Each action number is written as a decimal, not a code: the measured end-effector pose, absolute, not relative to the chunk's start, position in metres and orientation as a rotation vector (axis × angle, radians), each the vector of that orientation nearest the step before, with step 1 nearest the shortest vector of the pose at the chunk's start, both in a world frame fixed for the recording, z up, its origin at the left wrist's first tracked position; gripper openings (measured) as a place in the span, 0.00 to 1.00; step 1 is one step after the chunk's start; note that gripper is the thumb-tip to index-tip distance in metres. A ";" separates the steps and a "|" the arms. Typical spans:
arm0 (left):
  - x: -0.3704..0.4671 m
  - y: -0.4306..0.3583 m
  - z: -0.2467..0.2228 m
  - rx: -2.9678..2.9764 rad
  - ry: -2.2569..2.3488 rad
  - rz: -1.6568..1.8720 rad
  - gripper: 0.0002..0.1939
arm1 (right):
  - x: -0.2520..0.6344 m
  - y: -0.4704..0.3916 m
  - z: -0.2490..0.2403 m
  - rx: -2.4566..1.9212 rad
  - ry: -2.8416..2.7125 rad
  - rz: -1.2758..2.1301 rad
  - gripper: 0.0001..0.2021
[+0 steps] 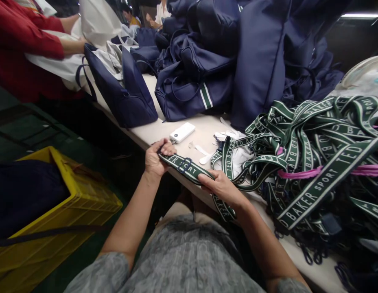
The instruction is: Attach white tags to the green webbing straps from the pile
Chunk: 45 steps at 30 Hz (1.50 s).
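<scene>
A green webbing strap (190,171) with white lettering and white edge stripes is stretched between my hands at the table's front edge. My left hand (158,158) is closed round its left end, where something dark shows by the fingers. My right hand (221,185) pinches the strap farther along, thumb on top. A dark blue buckle or slider (185,165) sits on the strap between them. Beyond my right hand, the webbing hangs over the edge. A white power bank (182,132) lies just past my left hand, with small white tags (204,156) to its right.
A large tangled heap of similar straps (323,162), with a pink tie (301,174), covers the table's right side. Navy bags (191,85) pile up at the back. At left, a person in red sleeves (48,44) handles an open navy bag (121,93). A yellow crate (94,203) stands lower left.
</scene>
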State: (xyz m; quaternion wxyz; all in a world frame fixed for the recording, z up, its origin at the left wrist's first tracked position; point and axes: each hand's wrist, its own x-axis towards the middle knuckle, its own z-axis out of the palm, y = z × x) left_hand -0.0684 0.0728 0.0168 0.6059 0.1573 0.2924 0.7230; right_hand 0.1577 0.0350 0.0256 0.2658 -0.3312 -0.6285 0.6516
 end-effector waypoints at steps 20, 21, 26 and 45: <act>-0.033 0.006 0.019 1.661 1.107 1.226 0.18 | 0.176 0.037 0.045 -0.670 -1.718 2.193 0.21; -0.032 0.006 0.018 1.556 1.174 1.311 0.17 | 0.177 0.036 0.042 -0.656 -1.663 2.230 0.22; -0.025 0.006 0.009 1.114 1.209 1.519 0.11 | 0.181 0.034 0.022 -0.636 -1.469 2.349 0.22; -0.003 0.007 0.002 0.310 0.795 1.571 0.16 | 0.138 -0.012 -0.027 -0.924 -1.394 1.268 0.17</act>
